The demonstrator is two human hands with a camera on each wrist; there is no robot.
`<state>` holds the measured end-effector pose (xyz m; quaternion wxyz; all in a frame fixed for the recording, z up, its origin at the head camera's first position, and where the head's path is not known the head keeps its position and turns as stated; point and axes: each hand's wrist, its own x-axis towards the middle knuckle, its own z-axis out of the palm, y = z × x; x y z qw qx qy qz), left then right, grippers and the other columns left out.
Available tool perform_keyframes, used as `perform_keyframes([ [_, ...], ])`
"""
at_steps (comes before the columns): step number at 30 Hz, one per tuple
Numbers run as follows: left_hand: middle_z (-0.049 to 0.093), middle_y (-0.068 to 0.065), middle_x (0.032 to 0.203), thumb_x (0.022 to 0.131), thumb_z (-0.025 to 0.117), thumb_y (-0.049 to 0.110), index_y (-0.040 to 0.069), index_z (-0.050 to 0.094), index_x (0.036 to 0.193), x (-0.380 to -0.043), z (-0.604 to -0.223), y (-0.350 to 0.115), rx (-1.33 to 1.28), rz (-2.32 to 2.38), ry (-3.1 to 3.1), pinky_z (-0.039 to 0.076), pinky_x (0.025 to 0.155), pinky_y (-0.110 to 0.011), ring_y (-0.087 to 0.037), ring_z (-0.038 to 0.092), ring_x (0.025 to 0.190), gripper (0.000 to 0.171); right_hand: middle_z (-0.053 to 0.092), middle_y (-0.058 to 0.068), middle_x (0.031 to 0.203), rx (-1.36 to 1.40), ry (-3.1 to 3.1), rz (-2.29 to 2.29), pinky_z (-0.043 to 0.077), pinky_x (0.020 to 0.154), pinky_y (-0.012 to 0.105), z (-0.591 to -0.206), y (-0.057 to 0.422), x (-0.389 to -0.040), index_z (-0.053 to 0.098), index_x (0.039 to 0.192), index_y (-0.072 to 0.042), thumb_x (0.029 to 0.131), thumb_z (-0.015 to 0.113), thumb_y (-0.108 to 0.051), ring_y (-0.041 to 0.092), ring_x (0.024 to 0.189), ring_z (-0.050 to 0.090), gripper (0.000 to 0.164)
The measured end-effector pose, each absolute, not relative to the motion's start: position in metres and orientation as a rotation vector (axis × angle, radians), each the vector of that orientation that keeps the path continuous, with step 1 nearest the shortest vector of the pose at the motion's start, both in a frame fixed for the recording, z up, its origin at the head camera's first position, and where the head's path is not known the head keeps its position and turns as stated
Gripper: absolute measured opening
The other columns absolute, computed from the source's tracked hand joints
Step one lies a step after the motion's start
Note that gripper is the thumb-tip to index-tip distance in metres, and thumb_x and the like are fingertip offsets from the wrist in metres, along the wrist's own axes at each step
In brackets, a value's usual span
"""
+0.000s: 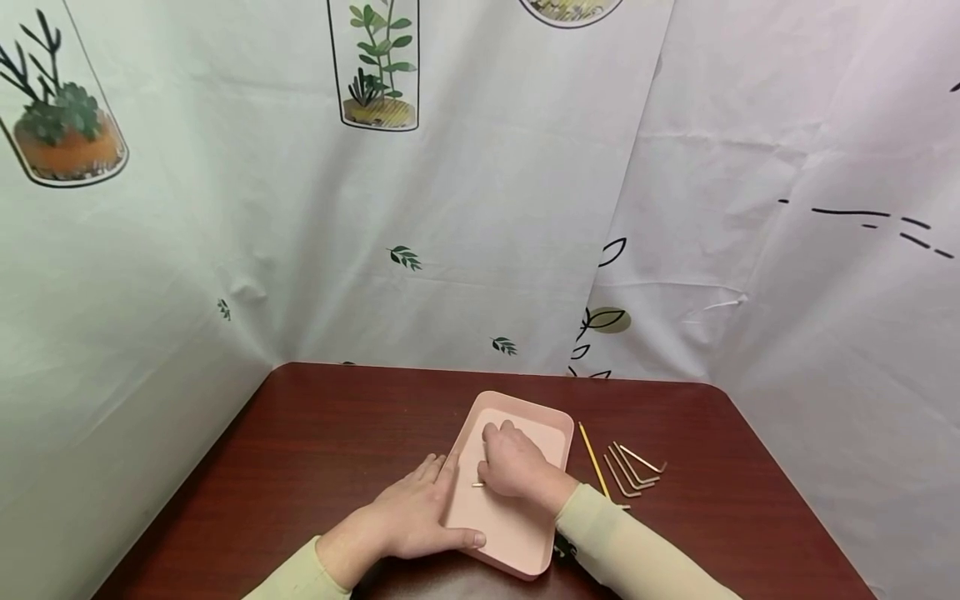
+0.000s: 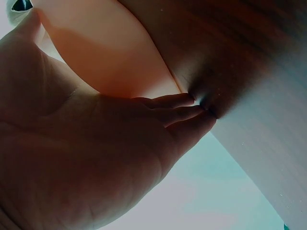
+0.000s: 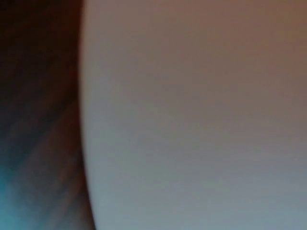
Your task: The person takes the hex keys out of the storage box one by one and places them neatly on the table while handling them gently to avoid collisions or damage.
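Note:
A shallow pink tray (image 1: 517, 533) lies slantwise on the table. My left hand (image 1: 408, 508) rests against its left side, fingers extended and thumb reaching over the near part of the tray. In the left wrist view, the left hand's (image 2: 96, 143) fingers lie along the outside of the tray wall (image 2: 110, 48). My right hand (image 1: 513, 462) is inside the tray with curled fingers. A short metal end of what looks like a hex key (image 1: 477, 484) sticks out beside it; the rest is hidden. The right wrist view shows only the blurred tray (image 3: 192, 115).
Right of the tray lie a yellow pencil (image 1: 594, 458) and several L-shaped hex keys (image 1: 630, 467). A dark patterned object (image 1: 564, 547) shows partly under the right sleeve (image 1: 630, 533). Printed cloth (image 1: 480, 208) hangs behind the brown table (image 1: 337, 442).

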<state>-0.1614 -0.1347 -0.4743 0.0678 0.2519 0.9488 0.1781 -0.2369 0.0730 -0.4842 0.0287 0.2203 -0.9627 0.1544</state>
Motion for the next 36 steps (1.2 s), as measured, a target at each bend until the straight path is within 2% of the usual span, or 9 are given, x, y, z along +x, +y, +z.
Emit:
perform_keyframes([
  [8, 0.039, -0.035, 0.17, 0.089, 0.067, 0.088, -0.008, 0.023, 0.172, -0.1628, -0.4751, -0.1347, 0.768, 0.53, 2.861, 0.038, 0.126, -0.063, -0.052, 0.036, 0.16, 0.134, 0.057, 0.012, 0.089, 0.684, -2.974, 0.424, 0.056, 0.066, 0.045, -0.4816, 0.0715, -0.2337, 0.066, 0.105, -0.002, 0.079, 0.082, -0.008, 0.027, 0.077, 0.06, 0.031],
  [19, 0.041, -0.034, 0.168, 0.088, 0.068, 0.088, -0.008, 0.024, 0.172, -0.1622, -0.4761, -0.1339, 0.762, 0.535, 2.864, 0.04, 0.124, -0.065, -0.051, 0.038, 0.159, 0.134, 0.055, 0.013, 0.087, 0.679, -2.99, 0.366, 0.055, 0.062, 0.044, -0.4815, 0.072, -0.2321, 0.067, 0.104, 0.0, 0.083, 0.075, -0.001, 0.025, 0.073, 0.057, 0.022],
  [25, 0.041, -0.033, 0.169, 0.088, 0.068, 0.088, -0.007, 0.024, 0.173, -0.1621, -0.4767, -0.1344, 0.759, 0.532, 2.866, 0.041, 0.123, -0.065, -0.051, 0.037, 0.16, 0.135, 0.054, 0.013, 0.087, 0.679, -2.992, 0.312, 0.056, 0.061, 0.044, -0.4815, 0.0727, -0.232, 0.065, 0.1, 0.0, 0.086, 0.076, -0.002, 0.026, 0.072, 0.057, 0.018],
  [36, 0.04, -0.033, 0.17, 0.088, 0.067, 0.09, -0.006, 0.024, 0.173, -0.1624, -0.4763, -0.1348, 0.76, 0.522, 2.866, 0.041, 0.124, -0.064, -0.051, 0.037, 0.16, 0.135, 0.052, 0.012, 0.085, 0.702, -2.983, 0.235, 0.055, 0.058, 0.042, -0.4795, 0.0745, -0.23, 0.066, 0.09, -0.001, 0.084, 0.079, -0.001, 0.024, 0.068, 0.055, 0.014],
])
